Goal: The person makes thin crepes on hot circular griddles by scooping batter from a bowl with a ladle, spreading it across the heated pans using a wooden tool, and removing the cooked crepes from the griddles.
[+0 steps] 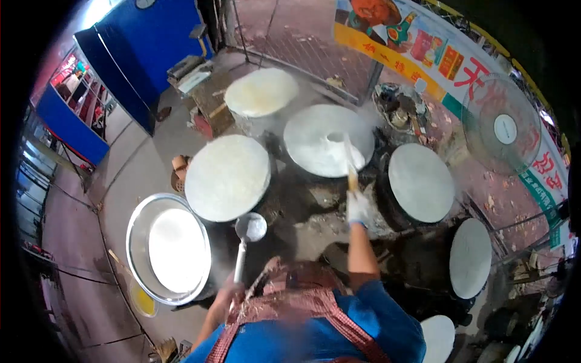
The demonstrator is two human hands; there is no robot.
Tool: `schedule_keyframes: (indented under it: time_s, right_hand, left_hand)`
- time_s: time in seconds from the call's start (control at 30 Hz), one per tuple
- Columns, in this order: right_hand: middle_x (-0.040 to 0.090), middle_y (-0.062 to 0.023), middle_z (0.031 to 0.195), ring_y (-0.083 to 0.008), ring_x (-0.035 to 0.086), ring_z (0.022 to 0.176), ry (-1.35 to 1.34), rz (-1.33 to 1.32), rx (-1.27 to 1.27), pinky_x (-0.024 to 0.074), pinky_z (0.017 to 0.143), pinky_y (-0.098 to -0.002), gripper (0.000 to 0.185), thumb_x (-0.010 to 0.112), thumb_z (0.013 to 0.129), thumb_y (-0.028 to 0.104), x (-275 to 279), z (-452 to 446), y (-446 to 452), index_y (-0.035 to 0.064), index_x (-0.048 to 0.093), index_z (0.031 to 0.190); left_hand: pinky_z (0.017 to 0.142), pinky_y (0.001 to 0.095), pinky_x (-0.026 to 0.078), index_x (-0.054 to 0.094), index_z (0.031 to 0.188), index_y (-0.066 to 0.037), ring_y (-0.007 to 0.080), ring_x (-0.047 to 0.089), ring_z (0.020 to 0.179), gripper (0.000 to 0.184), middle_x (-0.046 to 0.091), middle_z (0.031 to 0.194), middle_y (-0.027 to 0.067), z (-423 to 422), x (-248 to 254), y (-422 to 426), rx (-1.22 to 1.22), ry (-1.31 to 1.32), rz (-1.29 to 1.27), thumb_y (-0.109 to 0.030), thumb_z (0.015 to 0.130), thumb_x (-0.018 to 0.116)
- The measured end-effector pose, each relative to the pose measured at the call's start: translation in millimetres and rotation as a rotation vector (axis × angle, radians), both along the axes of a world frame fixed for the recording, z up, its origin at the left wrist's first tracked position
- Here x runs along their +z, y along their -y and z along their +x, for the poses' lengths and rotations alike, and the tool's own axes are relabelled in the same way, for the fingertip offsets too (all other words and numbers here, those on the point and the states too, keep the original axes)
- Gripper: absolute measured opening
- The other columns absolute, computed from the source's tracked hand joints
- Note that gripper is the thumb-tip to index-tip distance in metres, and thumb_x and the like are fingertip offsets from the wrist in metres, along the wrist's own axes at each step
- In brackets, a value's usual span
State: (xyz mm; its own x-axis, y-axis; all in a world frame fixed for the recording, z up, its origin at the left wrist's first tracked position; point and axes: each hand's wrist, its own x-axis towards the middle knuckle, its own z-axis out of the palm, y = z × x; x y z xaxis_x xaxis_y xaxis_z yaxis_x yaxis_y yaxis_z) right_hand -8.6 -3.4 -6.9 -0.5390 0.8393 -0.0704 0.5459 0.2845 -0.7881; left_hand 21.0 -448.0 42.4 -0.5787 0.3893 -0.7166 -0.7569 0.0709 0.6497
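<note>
My right hand [358, 209], in a whitish glove, is closed round the handle of a wooden batter spreader [350, 162]. The spreader reaches onto a round griddle [305, 130] coated with white batter, where a wetter white patch lies around its blurred end. Low on the left, my left hand [229, 296] grips a metal ladle [241, 257] by its long handle. The ladle's bowl holds some white batter and hangs between a batter-covered round griddle [227, 178] and a large metal basin [134, 242] of white liquid. The apron partly hides my left fingers.
More white-covered round griddles stand around: one at the back [261, 92], one on the right [422, 183], another farther right [470, 258]. A fan [506, 129] stands before a printed banner [448, 45]. A tub of yellow liquid [144, 301] sits beside the basin.
</note>
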Motion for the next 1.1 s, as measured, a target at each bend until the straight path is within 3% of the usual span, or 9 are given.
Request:
schedule_keyframes:
  time_s: [0.07, 0.2, 0.4, 0.53, 0.67, 0.73, 0.83, 0.93, 1.1]
  right_hand:
    - [0.062, -0.0206, 0.094, -0.0363, 0.059, 0.089, -0.117, -0.039, 0.082, 0.0461, 0.074, -0.0408, 0.036, 0.055, 0.083, 0.038, -71.0, -44.7, 10.4, 0.0077, 0.063, 0.101]
    - [0.063, -0.0132, 0.099, -0.0340, 0.059, 0.094, 0.205, 0.106, 0.233, 0.0472, 0.079, -0.0423, 0.041, 0.046, 0.084, 0.049, -47.9, 8.3, 14.3, 0.0225, 0.061, 0.111]
    - [0.063, -0.0189, 0.084, -0.0362, 0.061, 0.079, 0.132, 0.097, -0.064, 0.0473, 0.069, -0.0446, 0.037, 0.050, 0.084, 0.044, -24.3, -26.8, -47.8, 0.0126, 0.065, 0.097]
    - [0.063, -0.0187, 0.082, -0.0370, 0.060, 0.077, 0.257, 0.237, 0.310, 0.0475, 0.067, -0.0440, 0.039, 0.051, 0.083, 0.046, -53.0, -0.3, -13.9, 0.0141, 0.066, 0.098]
    - [0.064, -0.0190, 0.086, -0.0331, 0.061, 0.082, 0.324, 0.040, 0.082, 0.0472, 0.073, -0.0369, 0.036, 0.057, 0.082, 0.039, -31.1, 18.0, -85.5, 0.0089, 0.065, 0.099]
    - [0.063, -0.0187, 0.078, -0.0342, 0.061, 0.074, -0.111, 0.153, -0.013, 0.0468, 0.067, -0.0395, 0.036, 0.055, 0.084, 0.039, -37.8, -18.3, -107.8, 0.0071, 0.066, 0.096]
    - [0.063, -0.0182, 0.076, -0.0354, 0.060, 0.069, 0.252, 0.162, 0.196, 0.0466, 0.063, -0.0408, 0.038, 0.054, 0.084, 0.043, -18.0, -16.6, -63.8, 0.0087, 0.067, 0.093]
    - [0.066, -0.0111, 0.081, -0.0265, 0.064, 0.069, -0.154, 0.256, 0.114, 0.0492, 0.066, -0.0427, 0.023, 0.068, 0.076, 0.030, -99.0, 46.3, -49.9, 0.0159, 0.069, 0.094]
    - [0.062, -0.0218, 0.084, -0.0382, 0.059, 0.084, 0.040, 0.216, 0.024, 0.0466, 0.072, -0.0427, 0.042, 0.051, 0.083, 0.043, -65.3, -82.2, -190.0, 0.0075, 0.064, 0.100]
  left_hand:
    - [0.037, 0.0201, 0.029, 0.025, 0.138, -0.020, 0.0080, 0.034, 0.045, 0.067, 0.037, 0.061, 0.0016, -2.9, -12.7, -2.8, 0.097, 0.137, 0.182, 0.001, 0.077, 0.043]
    - [0.035, 0.0167, 0.029, 0.023, 0.139, -0.020, 0.0080, 0.038, 0.046, 0.070, 0.041, 0.067, 0.0013, -9.5, -23.5, -8.1, 0.047, 0.126, 0.113, 0.000, 0.076, 0.046]
    - [0.035, 0.0208, 0.027, 0.023, 0.139, -0.020, 0.0101, 0.034, 0.043, 0.067, 0.041, 0.066, 0.0031, -16.8, -51.1, -11.1, 0.093, 0.191, 0.243, -0.001, 0.078, 0.044]
    - [0.034, 0.0210, 0.027, 0.029, 0.136, -0.020, 0.0085, 0.034, 0.043, 0.065, 0.042, 0.065, 0.0028, -27.7, -50.8, -27.9, 0.017, 0.174, 0.146, 0.005, 0.078, 0.043]
    - [0.051, 0.0212, 0.032, 0.035, 0.134, -0.016, 0.0080, 0.040, 0.057, 0.061, 0.040, 0.067, -0.0025, -28.6, -27.8, -44.0, -0.009, 0.080, 0.032, 0.002, 0.078, 0.049]
    - [0.042, 0.0198, 0.031, 0.033, 0.133, -0.019, 0.0064, 0.036, 0.050, 0.056, 0.039, 0.064, -0.0026, -35.6, -16.9, -64.6, -0.035, 0.169, 0.043, -0.002, 0.081, 0.046]
    - [0.036, 0.0224, 0.028, 0.036, 0.126, -0.019, 0.0085, 0.035, 0.044, 0.051, 0.034, 0.057, -0.0020, -45.2, -21.8, -85.8, 0.025, 0.315, 0.090, 0.001, 0.080, 0.045]
    - [0.036, 0.0220, 0.028, 0.036, 0.127, -0.021, 0.0081, 0.034, 0.044, 0.052, 0.034, 0.058, -0.0024, -40.8, -17.9, -99.1, 0.049, 0.209, 0.099, 0.000, 0.081, 0.045]
    - [0.036, 0.0216, 0.027, 0.030, 0.134, -0.022, 0.0084, 0.035, 0.045, 0.060, 0.036, 0.060, -0.0020, -35.4, -39.4, -106.8, 0.051, 0.270, 0.181, -0.002, 0.081, 0.047]
